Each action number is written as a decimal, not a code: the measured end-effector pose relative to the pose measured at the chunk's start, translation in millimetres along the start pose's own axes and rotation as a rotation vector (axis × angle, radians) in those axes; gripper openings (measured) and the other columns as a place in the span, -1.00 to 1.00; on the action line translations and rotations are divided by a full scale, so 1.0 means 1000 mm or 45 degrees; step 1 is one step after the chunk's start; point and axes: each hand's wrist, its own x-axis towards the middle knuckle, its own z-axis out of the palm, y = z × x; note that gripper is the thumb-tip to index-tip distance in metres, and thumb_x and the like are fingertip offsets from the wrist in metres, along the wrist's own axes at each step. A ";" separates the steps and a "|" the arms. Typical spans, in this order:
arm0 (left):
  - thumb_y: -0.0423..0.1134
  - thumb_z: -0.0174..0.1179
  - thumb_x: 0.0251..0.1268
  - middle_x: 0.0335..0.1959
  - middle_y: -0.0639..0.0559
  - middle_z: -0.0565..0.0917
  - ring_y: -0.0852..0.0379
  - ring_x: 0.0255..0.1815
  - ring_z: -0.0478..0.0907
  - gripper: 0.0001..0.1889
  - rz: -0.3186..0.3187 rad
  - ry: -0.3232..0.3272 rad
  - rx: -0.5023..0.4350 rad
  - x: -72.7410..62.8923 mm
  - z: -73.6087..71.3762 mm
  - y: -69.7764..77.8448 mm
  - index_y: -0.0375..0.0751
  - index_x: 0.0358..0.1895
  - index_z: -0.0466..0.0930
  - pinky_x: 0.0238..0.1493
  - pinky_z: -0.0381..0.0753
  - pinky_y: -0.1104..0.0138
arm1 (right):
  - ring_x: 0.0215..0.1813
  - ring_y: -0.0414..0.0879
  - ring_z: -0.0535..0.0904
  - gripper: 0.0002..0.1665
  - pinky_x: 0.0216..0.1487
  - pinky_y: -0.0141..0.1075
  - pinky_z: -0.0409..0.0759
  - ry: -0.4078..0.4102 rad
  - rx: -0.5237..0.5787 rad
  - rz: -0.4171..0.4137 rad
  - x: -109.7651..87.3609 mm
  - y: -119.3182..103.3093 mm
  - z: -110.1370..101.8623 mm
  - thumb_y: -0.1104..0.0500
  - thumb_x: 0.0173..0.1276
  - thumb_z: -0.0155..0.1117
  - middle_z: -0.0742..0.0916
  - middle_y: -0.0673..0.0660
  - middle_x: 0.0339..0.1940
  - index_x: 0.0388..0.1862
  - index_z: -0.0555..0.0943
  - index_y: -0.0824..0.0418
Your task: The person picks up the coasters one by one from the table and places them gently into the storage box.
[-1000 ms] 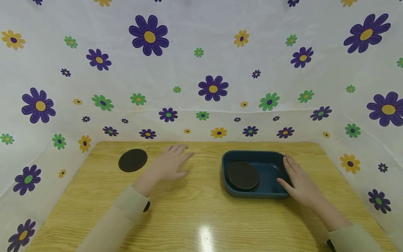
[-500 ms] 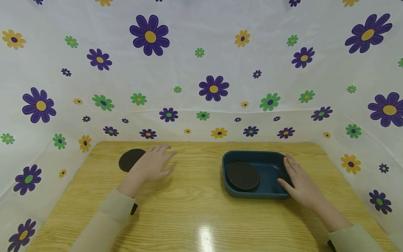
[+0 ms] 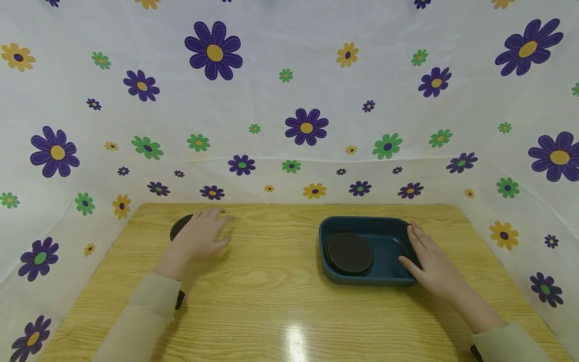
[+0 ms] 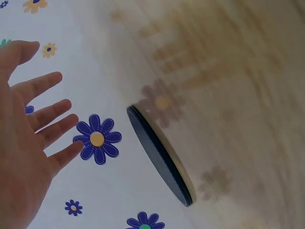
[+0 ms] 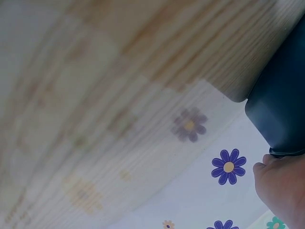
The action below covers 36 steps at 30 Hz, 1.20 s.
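My left hand [image 3: 199, 234] hovers at the left of the table with its fingers spread and nothing in them. Beneath it a dark round disc [image 3: 180, 226] lies on the wood, partly covered by the hand in the head view. The left wrist view shows this thin disc [image 4: 159, 155] apart from the fingers. My right hand [image 3: 431, 264] rests on the right rim of a dark blue rectangular container [image 3: 389, 239], its thumb over the inside. More dark round discs [image 3: 349, 253], seemingly stacked, lie in the container's left part; how many, I cannot tell.
The wooden table [image 3: 271, 296] carries the container at right of centre. A white cloth with printed flowers [image 3: 262, 100] rises at the back and on both sides of the table.
My left hand has moved left from the middle of the table and now hangs over the loose disc. The right hand and the container have stayed in place.
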 end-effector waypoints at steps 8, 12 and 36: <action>-0.01 0.23 0.49 0.48 -0.40 0.46 -0.42 0.52 0.38 -0.39 -0.051 -0.008 0.022 -0.007 0.001 -0.019 -0.20 0.50 0.49 0.52 0.32 -0.33 | 0.75 0.42 -0.03 0.01 0.78 -0.17 -0.34 0.013 -0.015 -0.003 0.000 -0.001 0.000 -0.05 0.64 0.18 0.06 0.47 0.76 0.71 -0.02 0.51; 0.00 0.24 0.49 0.50 -0.42 0.42 -0.46 0.52 0.36 -0.36 -0.092 -0.024 0.016 -0.009 0.004 -0.028 -0.21 0.53 0.45 0.53 0.29 -0.35 | 0.74 0.44 -0.01 0.01 0.79 -0.01 -0.21 0.010 -0.022 0.002 0.000 -0.001 0.000 -0.05 0.63 0.20 0.06 0.47 0.76 0.70 -0.01 0.52; 0.22 0.13 0.54 0.52 -0.58 0.29 -0.62 0.53 0.24 -0.22 -0.260 -0.194 0.018 -0.013 0.013 -0.060 -0.25 0.58 0.34 0.47 0.29 -0.41 | 0.75 0.40 0.00 0.00 0.79 -0.22 -0.32 0.041 -0.035 -0.030 0.000 0.002 0.002 -0.05 0.63 0.20 0.09 0.48 0.75 0.70 0.00 0.51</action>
